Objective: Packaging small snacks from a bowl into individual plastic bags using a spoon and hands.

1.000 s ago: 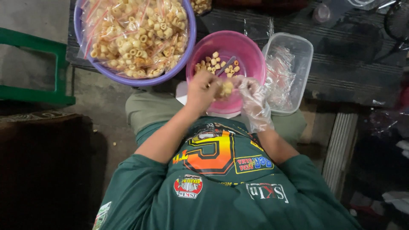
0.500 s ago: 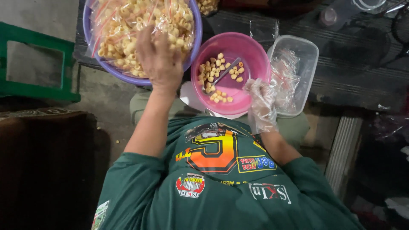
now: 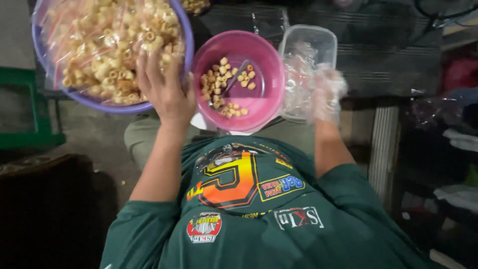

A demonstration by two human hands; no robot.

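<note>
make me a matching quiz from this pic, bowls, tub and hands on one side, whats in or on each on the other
Column one:
1. purple basin
2. pink bowl
3. clear plastic tub
4. right hand

Column two:
a. a few loose ring-shaped snacks and a spoon
b. thin clear plastic glove
c. filled sealed bags of snacks, with the bare left hand resting on them
d. empty small plastic bags

Pairs: 1-c, 2-a, 3-d, 4-b
</note>
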